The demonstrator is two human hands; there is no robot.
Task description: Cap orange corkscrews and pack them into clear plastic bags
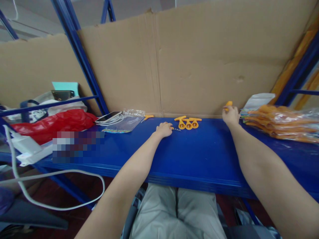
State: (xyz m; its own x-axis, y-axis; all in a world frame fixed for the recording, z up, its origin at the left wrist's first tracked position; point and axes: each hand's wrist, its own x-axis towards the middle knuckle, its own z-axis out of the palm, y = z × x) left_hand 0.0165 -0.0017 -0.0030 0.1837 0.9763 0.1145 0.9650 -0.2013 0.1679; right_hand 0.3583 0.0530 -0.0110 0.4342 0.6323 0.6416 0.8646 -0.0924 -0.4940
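In the head view, both of the person's bare arms reach over a blue counter [196, 156]. The left hand [163, 129] is low on it, palm down, with its fingertips at the orange end of a corkscrew [176, 129]; the metal spiral juts out to the right of them. The fingers hide most of that end, so whether this grip is closed on it cannot be told. The right hand [230, 116] is farther right, near the back edge, its grip closed around an orange piece [228, 105] whose top sticks up above the fingers.

Between the hands, nearer the left, three orange cones [188, 125] stand side by side with their open ends toward the person. Orange handles [195, 119] lie just behind them. A second corkscrew [149, 116] lies at the back, beyond the left hand, beside a clear bag [127, 122]. A phone [112, 117] and a coiled white cable [109, 121] are left of that bag.

Just beside the right hand, clear packs [279, 121] of orange things lie stacked. On the far left are a red bag [58, 123] and a white plug [26, 143]. A cardboard wall [199, 63] rises behind the counter.
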